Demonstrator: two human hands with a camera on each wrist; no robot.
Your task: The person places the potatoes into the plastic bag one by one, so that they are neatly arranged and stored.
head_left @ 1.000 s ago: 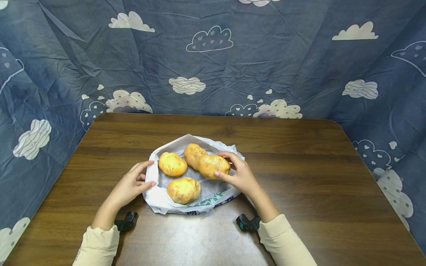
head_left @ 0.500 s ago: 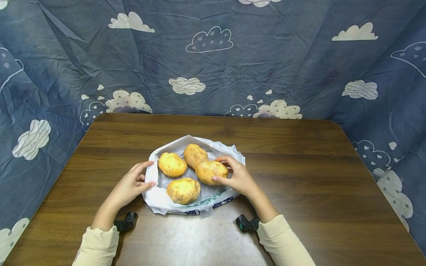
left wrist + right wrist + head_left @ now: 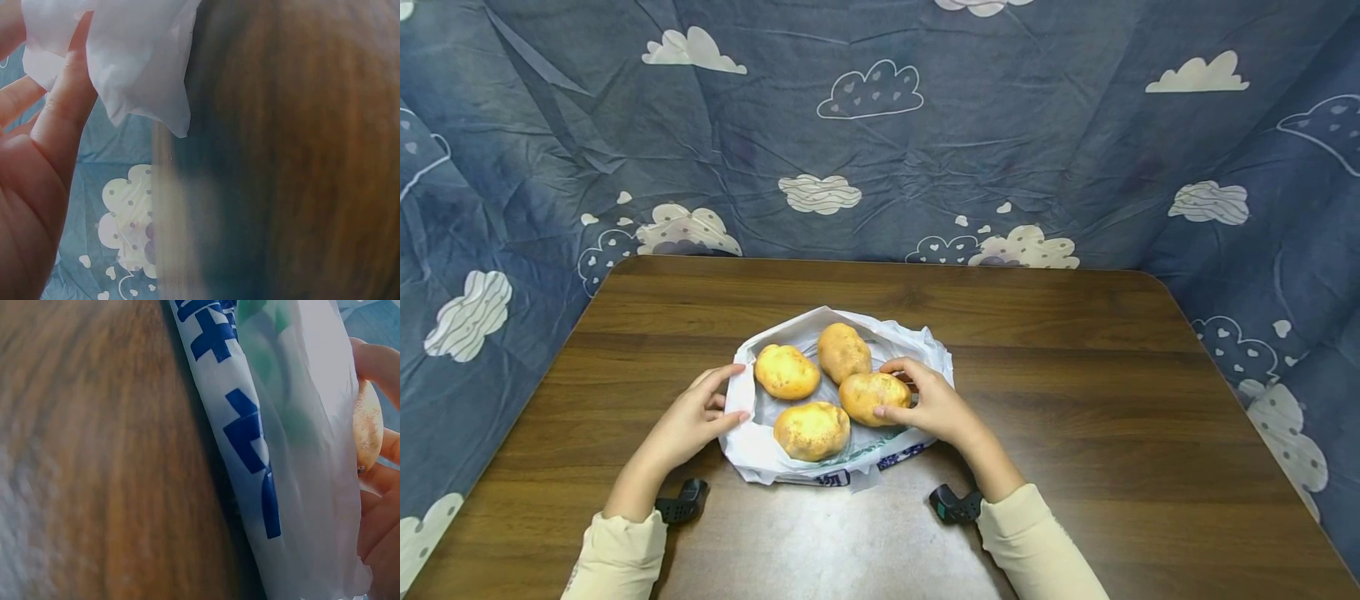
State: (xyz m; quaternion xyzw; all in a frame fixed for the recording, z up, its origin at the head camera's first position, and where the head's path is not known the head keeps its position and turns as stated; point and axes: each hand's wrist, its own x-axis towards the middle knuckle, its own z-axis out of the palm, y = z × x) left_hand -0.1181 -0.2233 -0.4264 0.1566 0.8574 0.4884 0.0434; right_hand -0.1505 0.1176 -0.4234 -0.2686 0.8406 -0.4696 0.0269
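A white plastic bag [image 3: 747, 454] lies open on the table, with blue and green print along its near side. My left hand [image 3: 688, 421] holds the bag's left rim between thumb and fingers; the left wrist view shows the thumb partly behind the white plastic. At the bag's right side, my right hand [image 3: 936, 408] grips a potato [image 3: 865, 398] between thumb and fingers. Three other potatoes rest in the bag: one at left [image 3: 786, 372], a potato at the back [image 3: 844, 350], and a potato at the front [image 3: 812, 431]. In the right wrist view the bag's wall partly hides the held potato [image 3: 367, 425].
The brown wooden table [image 3: 1075, 400] extends around the bag on all sides. Behind it hangs a dark blue cloth [image 3: 970, 133] with a cloud pattern. Black wrist cameras sit on both wrists, the left camera [image 3: 685, 500] and the right camera [image 3: 953, 504].
My right hand has moved its potato slightly left and toward the near side, away from overlapping the back potato. The left hand has stayed at the bag's rim.
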